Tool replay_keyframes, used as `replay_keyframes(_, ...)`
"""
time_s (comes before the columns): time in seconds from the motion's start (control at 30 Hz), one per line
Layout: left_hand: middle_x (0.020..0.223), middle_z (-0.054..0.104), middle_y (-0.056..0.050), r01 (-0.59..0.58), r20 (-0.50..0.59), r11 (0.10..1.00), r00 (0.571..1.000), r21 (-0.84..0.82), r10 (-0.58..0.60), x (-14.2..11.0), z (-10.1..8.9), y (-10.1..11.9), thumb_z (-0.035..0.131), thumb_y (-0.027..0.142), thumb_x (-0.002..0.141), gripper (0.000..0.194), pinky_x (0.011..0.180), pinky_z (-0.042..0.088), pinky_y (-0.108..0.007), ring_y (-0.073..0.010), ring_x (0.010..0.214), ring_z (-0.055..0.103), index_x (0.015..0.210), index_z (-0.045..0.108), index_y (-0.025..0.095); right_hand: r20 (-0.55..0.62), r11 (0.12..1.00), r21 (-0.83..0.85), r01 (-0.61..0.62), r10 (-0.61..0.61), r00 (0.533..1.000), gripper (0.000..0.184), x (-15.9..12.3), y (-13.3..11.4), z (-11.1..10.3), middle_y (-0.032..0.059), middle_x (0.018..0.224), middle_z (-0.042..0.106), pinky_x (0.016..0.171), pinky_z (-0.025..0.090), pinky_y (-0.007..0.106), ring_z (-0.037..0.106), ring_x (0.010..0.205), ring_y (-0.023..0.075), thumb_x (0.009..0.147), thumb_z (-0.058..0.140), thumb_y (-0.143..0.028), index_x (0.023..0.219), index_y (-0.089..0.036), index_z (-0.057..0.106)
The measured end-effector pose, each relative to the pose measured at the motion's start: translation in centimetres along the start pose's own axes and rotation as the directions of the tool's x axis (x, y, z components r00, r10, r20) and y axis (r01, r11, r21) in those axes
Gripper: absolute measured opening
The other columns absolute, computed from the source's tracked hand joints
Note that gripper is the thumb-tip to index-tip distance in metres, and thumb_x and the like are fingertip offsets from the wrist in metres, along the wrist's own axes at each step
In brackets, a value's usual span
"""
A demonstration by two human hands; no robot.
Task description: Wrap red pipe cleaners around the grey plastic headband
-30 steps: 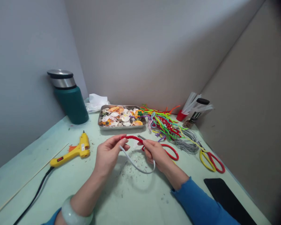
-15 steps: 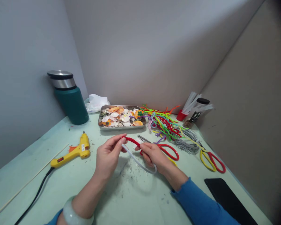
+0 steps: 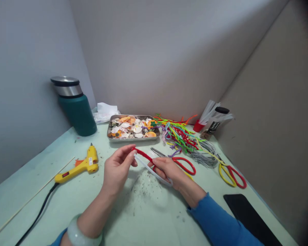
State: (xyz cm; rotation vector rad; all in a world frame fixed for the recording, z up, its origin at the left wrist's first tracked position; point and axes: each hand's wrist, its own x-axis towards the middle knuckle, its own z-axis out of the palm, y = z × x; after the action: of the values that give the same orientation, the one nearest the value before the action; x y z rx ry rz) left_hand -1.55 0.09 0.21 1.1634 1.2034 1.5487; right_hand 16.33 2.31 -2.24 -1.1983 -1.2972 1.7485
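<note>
Between my hands is a thin, pale headband, bent into a narrow loop, with a red pipe cleaner along its upper arm. My left hand pinches the far end of the red stretch between thumb and fingers. Lower down, my right hand grips the red part near the bend, and its curled fingers hide some of the band. Red-handled scissors lie on the table just behind my right hand, partly covered by it.
A metal tray of shells stands at the back. Right of it lie a heap of coloured pipe cleaners, a grey wire coil and more scissors. A yellow glue gun and green bottle are left; a black slab lies right.
The headband's pale arm has straightened and tilted, so it lies closer to the red stretch. My left hand has shifted slightly left and up; both hands keep their hold.
</note>
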Motion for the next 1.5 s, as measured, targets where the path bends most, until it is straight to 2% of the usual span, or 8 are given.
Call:
replay_keyframes(0.37,0.062,0.061,0.003,-0.039,-0.045,0.999,0.998,0.023,0.04,0.1,-0.1,0.0,0.066,0.031,0.077,0.018,0.056,0.045,-0.021,-0.0091,0.054,0.055,0.088,0.065,0.017,-0.018,0.999,-0.052,0.006,-0.007,1.0,0.031,-0.6,-0.7,0.5,-0.0093,0.032,0.035,0.032,0.017,0.018,0.023,0.026,0.0042,0.088,0.046,-0.037,0.083,-0.011,0.064)
replay_keyframes(0.73,0.059,0.057,0.003,-0.052,-0.034,0.996,0.998,0.077,0.055,0.1,-0.2,0.2,0.062,0.035,0.08,0.022,0.058,0.043,-0.023,-0.0106,0.055,0.052,0.093,0.065,0.017,0.027,0.999,0.003,-0.048,0.048,0.998,0.033,-0.1,0.1,0.4,-0.008,0.034,0.038,0.035,0.021,0.019,0.027,0.029,0.0047,0.082,0.053,-0.041,0.078,-0.011,0.066)
replay_keyframes(0.93,0.089,0.06,-0.002,-0.101,-0.084,0.977,0.989,0.187,0.119,0.4,-0.2,-0.2,0.063,0.034,0.079,0.035,0.066,0.048,-0.024,-0.0142,0.077,0.056,0.11,0.059,0.02,-0.232,0.984,-0.16,0.075,-0.112,0.966,0.03,-0.1,-0.6,0.6,-0.0075,0.034,0.039,0.038,0.022,0.019,0.03,0.032,0.0062,0.086,0.047,-0.036,0.08,-0.013,0.064)
replay_keyframes(1.03,0.098,0.061,-0.005,-0.116,-0.064,0.953,0.988,0.281,0.139,0.5,-0.3,-0.2,0.062,0.036,0.078,0.03,0.074,0.048,-0.026,-0.0166,0.085,0.056,0.103,0.064,0.02,-0.251,0.969,-0.229,0.092,-0.15,0.956,0.029,0.0,-0.8,0.4,-0.0072,0.035,0.038,0.039,0.022,0.02,0.03,0.034,0.0073,0.086,0.046,-0.035,0.081,-0.013,0.064)
replay_keyframes(1.17,0.094,0.065,-0.007,0.045,-0.05,0.988,0.998,0.145,-0.038,0.8,-0.5,-0.2,0.057,0.046,0.08,0.034,0.071,0.049,-0.028,-0.0163,0.076,0.058,0.093,0.068,0.016,-0.272,0.959,-0.264,0.103,-0.177,0.946,0.031,0.3,-0.6,-0.4,-0.007,0.038,0.037,0.039,0.021,0.021,0.03,0.035,0.0086,0.086,0.047,-0.04,0.083,-0.014,0.065)
replay_keyframes(1.27,0.095,0.067,-0.011,0.24,0.001,0.97,0.971,-0.039,-0.241,1.2,-0.7,-0.1,0.059,0.051,0.076,0.042,0.065,0.052,-0.031,-0.0189,0.076,0.059,0.09,0.07,0.013,-0.24,0.933,-0.331,0.143,-0.23,0.943,0.033,0.4,-0.5,-1.0,-0.0065,0.041,0.037,0.041,0.022,0.022,0.031,0.038,0.0092,0.086,0.047,-0.043,0.084,-0.015,0.066)
replay_keyframes(1.37,0.079,0.068,-0.009,0.354,0.159,0.931,0.918,0.087,-0.364,1.4,-0.6,-0.1,0.066,0.048,0.07,0.038,0.059,0.049,-0.027,-0.0168,0.066,0.059,0.082,0.072,0.013,-0.145,0.85,-0.467,0.246,-0.348,0.926,0.032,0.0,-0.6,-1.2,-0.0042,0.049,0.041,0.046,0.026,0.022,0.036,0.046,0.0103,0.088,0.046,-0.041,0.081,-0.017,0.066)
replay_keyframes(1.5,0.054,0.061,-0.003,0.373,0.395,0.893,0.803,0.251,-0.446,1.1,-0.3,0.2,0.064,0.045,0.071,0.032,0.045,0.037,-0.022,-0.0104,0.042,0.048,0.064,0.069,0.015,-0.037,0.727,-0.583,0.362,-0.469,0.882,0.028,-0.5,-0.9,-0.8,-0.001,0.063,0.054,0.056,0.031,0.023,0.046,0.061,0.013,0.089,0.048,-0.036,0.076,-0.018,0.065)
